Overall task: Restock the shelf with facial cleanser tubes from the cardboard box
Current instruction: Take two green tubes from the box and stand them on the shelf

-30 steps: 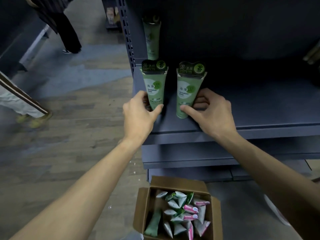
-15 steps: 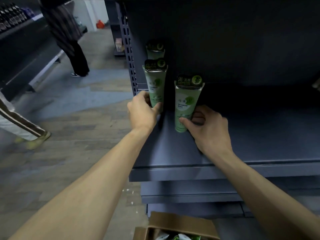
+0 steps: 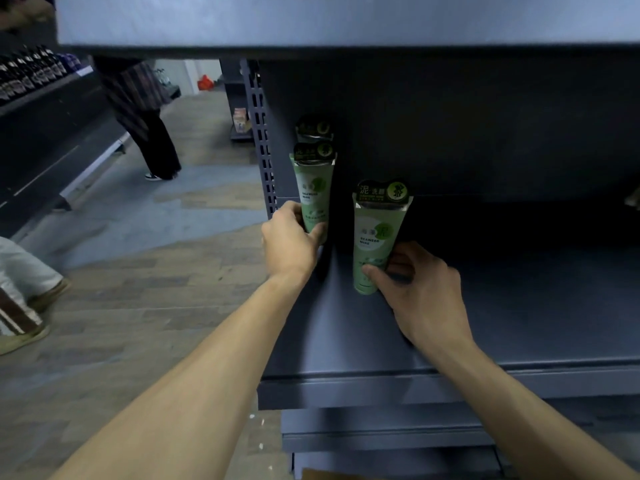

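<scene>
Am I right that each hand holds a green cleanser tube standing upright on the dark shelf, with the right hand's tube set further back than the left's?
Not quite. In the head view the right hand holds its tube nearer the shelf's front edge; the left hand's tube is the one further back. Both tubes are green, upright and held low, as you said.

Pale green facial cleanser tubes [image 3: 375,244] with black, green-lettered header cards stand on a dark blue-grey shelf [image 3: 519,306]. Beyond, a grey-brown wood-pattern floor [image 3: 138,289] and a bystander's brown-striped white trousers [image 3: 17,292].
</scene>
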